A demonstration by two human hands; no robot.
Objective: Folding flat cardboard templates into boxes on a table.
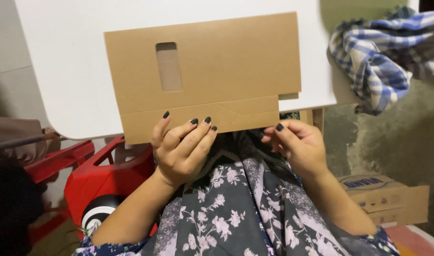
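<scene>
Head view only. Flat-folded brown cardboard box blank [202,71] lies on the white bench [65,61], long axis running left-right across the view, slightly tilted so its right end sits higher. Near edge overhangs the bench edge toward the person. Rectangular hand-hole cutout [169,66] in the upper left part, its long side pointing away from the person. A narrower bottom flap strip [202,121] runs along the near edge, shorter than the main panel on the right.

Left hand [181,149] grips the near flap left of centre: fingers curled up over the top face, dark-painted nails showing, thumb on the left side; pinching the flap edge. Right hand [300,144] is at the lower right corner of the flap, fingers bent in, thumb tip touching the cardboard edge; whether it really pinches the card, cannot tell, underside hidden.

Around: blue-white checked cloth [378,52] heaped at the bench's right end, partly hanging off. Red plastic ride-on toy [103,180] on the floor, lower left. Closed printed cardboard carton [383,196] on the floor, right. Person's lap in dark floral fabric [240,208].
</scene>
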